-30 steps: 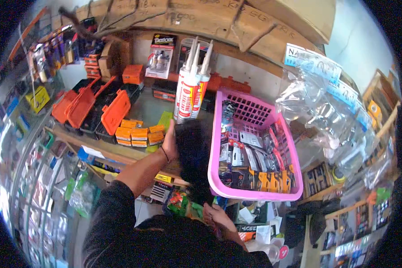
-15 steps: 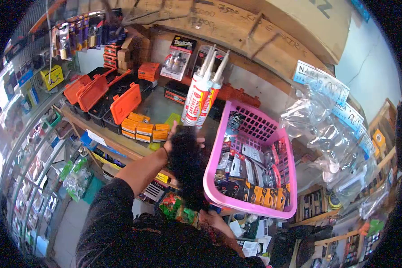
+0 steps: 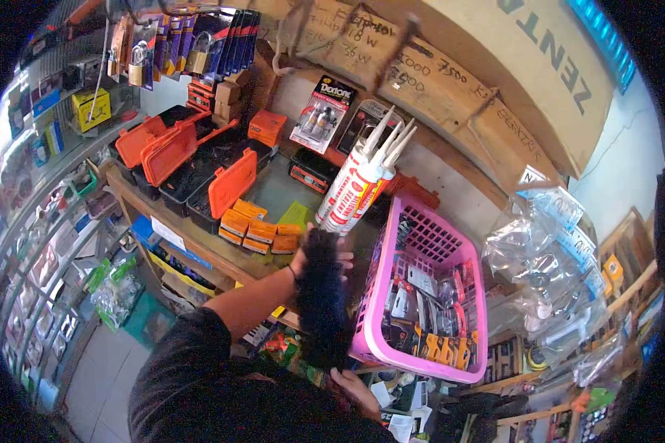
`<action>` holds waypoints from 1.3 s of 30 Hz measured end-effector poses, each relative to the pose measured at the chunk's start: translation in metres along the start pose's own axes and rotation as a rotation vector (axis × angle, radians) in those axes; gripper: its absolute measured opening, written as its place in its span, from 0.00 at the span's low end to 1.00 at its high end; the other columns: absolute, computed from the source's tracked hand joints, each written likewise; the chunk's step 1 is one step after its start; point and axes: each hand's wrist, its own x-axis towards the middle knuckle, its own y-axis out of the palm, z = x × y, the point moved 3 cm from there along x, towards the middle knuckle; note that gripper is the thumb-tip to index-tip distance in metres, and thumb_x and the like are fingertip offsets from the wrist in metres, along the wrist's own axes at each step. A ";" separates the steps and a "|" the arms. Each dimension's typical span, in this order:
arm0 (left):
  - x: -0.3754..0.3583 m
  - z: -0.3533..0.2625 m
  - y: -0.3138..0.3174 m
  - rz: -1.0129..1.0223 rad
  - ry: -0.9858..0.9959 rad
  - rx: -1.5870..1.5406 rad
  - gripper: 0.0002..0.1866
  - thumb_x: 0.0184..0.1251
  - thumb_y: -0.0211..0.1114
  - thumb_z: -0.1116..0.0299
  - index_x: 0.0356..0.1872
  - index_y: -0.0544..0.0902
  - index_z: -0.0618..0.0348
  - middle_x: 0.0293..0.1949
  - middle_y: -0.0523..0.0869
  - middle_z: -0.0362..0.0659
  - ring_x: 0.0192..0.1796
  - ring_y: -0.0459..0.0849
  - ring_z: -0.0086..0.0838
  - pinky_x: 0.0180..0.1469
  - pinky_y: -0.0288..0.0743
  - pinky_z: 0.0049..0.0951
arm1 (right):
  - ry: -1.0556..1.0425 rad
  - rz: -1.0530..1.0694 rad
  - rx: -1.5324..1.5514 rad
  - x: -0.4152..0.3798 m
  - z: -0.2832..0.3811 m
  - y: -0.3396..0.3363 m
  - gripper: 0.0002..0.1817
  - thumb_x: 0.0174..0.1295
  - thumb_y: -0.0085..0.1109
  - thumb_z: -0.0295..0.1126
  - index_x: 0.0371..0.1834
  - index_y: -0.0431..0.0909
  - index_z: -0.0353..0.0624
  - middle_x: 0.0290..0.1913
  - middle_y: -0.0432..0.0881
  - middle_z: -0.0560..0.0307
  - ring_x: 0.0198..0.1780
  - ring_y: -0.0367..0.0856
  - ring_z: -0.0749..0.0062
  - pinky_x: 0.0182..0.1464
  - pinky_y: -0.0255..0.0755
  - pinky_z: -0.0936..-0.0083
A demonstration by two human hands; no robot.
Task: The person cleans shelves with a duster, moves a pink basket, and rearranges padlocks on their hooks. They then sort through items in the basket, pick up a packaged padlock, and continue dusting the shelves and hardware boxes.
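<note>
Several white and red silicone sealant tubes with pale nozzles lean upward over the shelf. At their lower ends is my left hand, closed around them, its palm mostly hidden by a black fluffy duster. The duster hangs upright in front of that hand and wrist. My right hand, low in the view, is closed at the duster's bottom end. A pink basket of packaged goods stands just right of the duster. Small orange boxes lie left of the tubes.
Black cases with orange lids stand on the wooden shelf at left. Padlock packs hang above them. A Dextone pack leans on the back wall. Clear plastic bags hang at right.
The view has shifted, so the shelf goods appear further right and lower. The tubes now lean more to the right. Both hands keep their holds.
</note>
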 end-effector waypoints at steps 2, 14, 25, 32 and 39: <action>-0.005 0.000 -0.011 -0.129 0.065 0.020 0.46 0.49 0.41 0.26 0.59 0.64 0.55 0.54 0.71 0.54 0.53 0.73 0.47 0.58 0.61 0.51 | -0.028 -0.094 0.157 -0.010 0.016 0.014 0.22 0.62 0.44 0.52 0.21 0.72 0.46 0.16 0.66 0.70 0.17 0.59 0.85 0.20 0.51 0.84; -0.012 -0.001 0.043 -0.493 0.182 -0.057 0.40 0.58 0.32 0.32 0.56 0.68 0.56 0.51 0.75 0.50 0.52 0.75 0.40 0.58 0.64 0.40 | 0.050 -0.346 0.252 0.018 -0.039 -0.012 0.21 0.61 0.48 0.51 0.37 0.75 0.42 0.27 0.75 0.66 0.27 0.70 0.82 0.31 0.63 0.84; -0.019 0.004 0.040 -0.539 0.338 -0.082 0.36 0.60 0.35 0.36 0.56 0.69 0.56 0.53 0.74 0.48 0.56 0.71 0.42 0.61 0.60 0.43 | -0.004 -0.280 0.049 0.041 -0.107 -0.028 0.13 0.62 0.50 0.44 0.30 0.73 0.46 0.21 0.73 0.68 0.20 0.68 0.82 0.22 0.60 0.83; -0.033 0.006 0.049 -0.466 0.255 -0.110 0.38 0.57 0.37 0.33 0.57 0.68 0.54 0.55 0.72 0.47 0.59 0.68 0.40 0.63 0.56 0.44 | 0.092 -0.204 0.141 -0.009 0.001 -0.007 0.14 0.62 0.50 0.43 0.25 0.73 0.45 0.16 0.71 0.68 0.14 0.64 0.82 0.16 0.55 0.82; -0.032 0.008 0.053 -0.187 0.258 -0.322 0.39 0.58 0.33 0.33 0.59 0.65 0.54 0.56 0.71 0.49 0.57 0.69 0.41 0.61 0.59 0.44 | 0.207 -0.112 0.265 -0.018 0.027 0.008 0.15 0.62 0.49 0.43 0.26 0.75 0.45 0.15 0.71 0.67 0.12 0.65 0.82 0.14 0.57 0.82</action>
